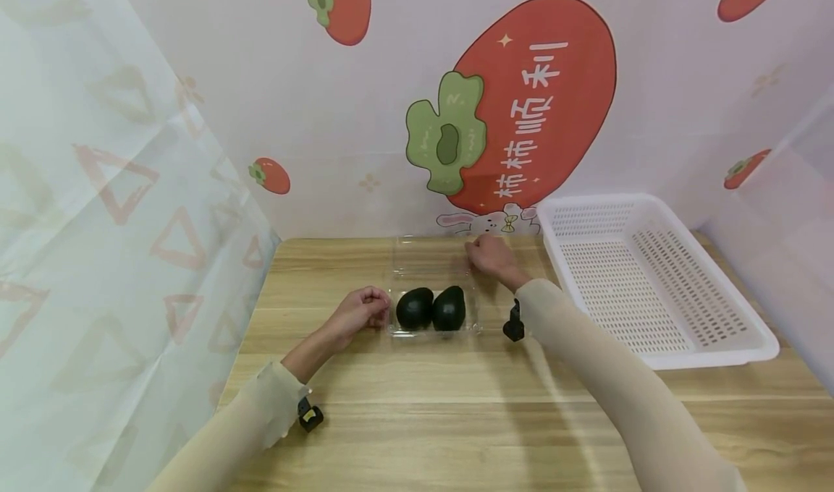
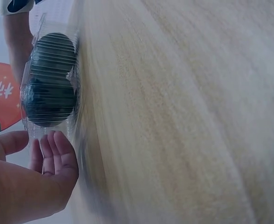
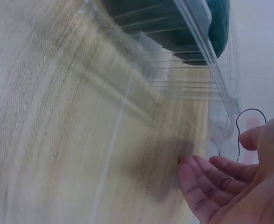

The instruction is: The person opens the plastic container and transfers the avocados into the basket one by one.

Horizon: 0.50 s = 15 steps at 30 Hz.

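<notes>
Reading the head feed with twelve o'clock pointing away from me, I have the clear box [image 1: 430,334] on the table [image 1: 404,420], its lid [image 1: 430,255] folded out toward twelve. Two dark avocados [image 1: 449,308] sit side by side in the base, their row running nine to three, each narrow end leaning about one o'clock.

The relation I'd judge decisive is how the hands flank that row. The left hand [image 1: 357,315] is the nearer to the fruit, just beside the base at nine o'clock, so the avocados lie at three from it. From the left wrist I see its fingers loosely curved, thumb apart from them, pinching nothing; I can't tell whether the fingertips brush the plastic. The right hand [image 1: 491,257] sits by the lid's three o'clock edge, with the fruit toward seven from it. Its fingers also bend loosely, thumb apart, and I see no grip; contact with the lid is unclear to me. The white basket [image 1: 625,289] stands well apart, at three o'clock from the box.
</notes>
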Motion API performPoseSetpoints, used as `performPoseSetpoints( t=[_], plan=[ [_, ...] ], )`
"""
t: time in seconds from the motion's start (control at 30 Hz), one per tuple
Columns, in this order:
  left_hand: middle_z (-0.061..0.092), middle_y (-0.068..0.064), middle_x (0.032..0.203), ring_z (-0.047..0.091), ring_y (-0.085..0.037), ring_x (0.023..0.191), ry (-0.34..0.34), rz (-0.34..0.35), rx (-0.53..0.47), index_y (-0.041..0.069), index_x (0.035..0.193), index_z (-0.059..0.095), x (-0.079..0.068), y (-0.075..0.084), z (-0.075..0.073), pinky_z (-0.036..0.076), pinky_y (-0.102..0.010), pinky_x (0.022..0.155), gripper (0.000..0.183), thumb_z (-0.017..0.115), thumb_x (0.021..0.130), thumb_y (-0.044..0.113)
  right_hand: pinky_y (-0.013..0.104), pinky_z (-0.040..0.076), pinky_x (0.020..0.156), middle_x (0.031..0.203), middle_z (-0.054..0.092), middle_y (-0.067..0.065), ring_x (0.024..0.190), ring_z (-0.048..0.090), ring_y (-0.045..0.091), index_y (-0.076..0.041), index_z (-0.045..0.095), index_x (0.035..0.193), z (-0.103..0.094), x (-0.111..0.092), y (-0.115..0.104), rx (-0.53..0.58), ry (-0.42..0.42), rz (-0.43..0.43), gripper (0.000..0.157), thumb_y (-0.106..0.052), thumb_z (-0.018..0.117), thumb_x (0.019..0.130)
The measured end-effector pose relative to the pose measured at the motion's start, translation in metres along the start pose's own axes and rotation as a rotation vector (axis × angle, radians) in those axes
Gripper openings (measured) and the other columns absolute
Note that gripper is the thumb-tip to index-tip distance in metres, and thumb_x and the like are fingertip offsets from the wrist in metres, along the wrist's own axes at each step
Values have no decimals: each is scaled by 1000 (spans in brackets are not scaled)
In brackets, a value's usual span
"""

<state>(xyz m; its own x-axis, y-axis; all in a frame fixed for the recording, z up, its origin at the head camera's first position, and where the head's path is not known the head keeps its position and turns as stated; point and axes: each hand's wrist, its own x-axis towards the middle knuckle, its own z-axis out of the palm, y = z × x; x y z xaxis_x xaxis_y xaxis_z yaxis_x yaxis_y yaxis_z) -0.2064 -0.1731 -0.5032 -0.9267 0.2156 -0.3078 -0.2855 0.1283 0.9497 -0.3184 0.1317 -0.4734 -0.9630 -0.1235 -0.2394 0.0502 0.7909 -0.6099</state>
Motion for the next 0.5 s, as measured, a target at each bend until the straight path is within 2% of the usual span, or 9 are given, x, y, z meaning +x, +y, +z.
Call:
performPoseSetpoints(
  t=[0.07, 0.13, 0.23, 0.3, 0.37, 0.5],
  plan=[
    [65, -4, 96, 61, -15, 88, 22, 11, 16, -5, 116, 61, 0, 0, 1, 55, -28, 79, 13, 57, 107, 4, 31, 38, 51, 64, 51, 2, 57, 49, 20, -9, 60, 77, 2, 14, 14, -16, 7, -57, 47, -35, 44, 112],
    [65, -5, 100, 61, -15, 91, 51, 17, 19, -5, 118, 61, 1, 0, 3, 55, -28, 83, 16, 60, 106, 5, 35, 44, 56, 71, 57, 6, 63, 54, 23, -7, 64, 81, 0, 13, 12, -58, 19, -101, 44, -33, 45, 111],
    [66, -12, 112, 62, -17, 99, 78, 30, 6, -7, 125, 59, 2, 0, 4, 56, -30, 91, 24, 62, 105, 7, 44, 58, 82, 104, 72, 16, 94, 68, 32, -1, 72, 108, -2, 8, 6, -135, 46, -176, 39, -31, 49, 110],
    [66, -17, 122, 63, -20, 107, 91, 31, -11, -8, 131, 58, 4, -1, 5, 56, -32, 98, 30, 62, 105, 8, 53, 53, 105, 135, 67, 23, 123, 64, 40, 4, 66, 133, -8, -9, -13, -196, 45, -178, 43, -28, 49, 111],
    [64, -21, 132, 63, -23, 115, 93, 31, -23, -8, 136, 57, 6, -1, 7, 55, -35, 104, 35, 62, 106, 9, 57, 46, 114, 148, 59, 23, 136, 56, 42, 5, 58, 145, -8, -12, -16, -230, 43, -198, 49, -29, 50, 111],
    [57, -24, 147, 56, -31, 134, 76, 35, -52, -6, 143, 55, 9, -2, 9, 46, -42, 117, 41, 61, 107, 12, 57, 44, 116, 149, 59, 23, 138, 55, 41, 3, 56, 148, -9, -18, -21, -302, 43, -240, 51, -32, 51, 111]
  ],
)
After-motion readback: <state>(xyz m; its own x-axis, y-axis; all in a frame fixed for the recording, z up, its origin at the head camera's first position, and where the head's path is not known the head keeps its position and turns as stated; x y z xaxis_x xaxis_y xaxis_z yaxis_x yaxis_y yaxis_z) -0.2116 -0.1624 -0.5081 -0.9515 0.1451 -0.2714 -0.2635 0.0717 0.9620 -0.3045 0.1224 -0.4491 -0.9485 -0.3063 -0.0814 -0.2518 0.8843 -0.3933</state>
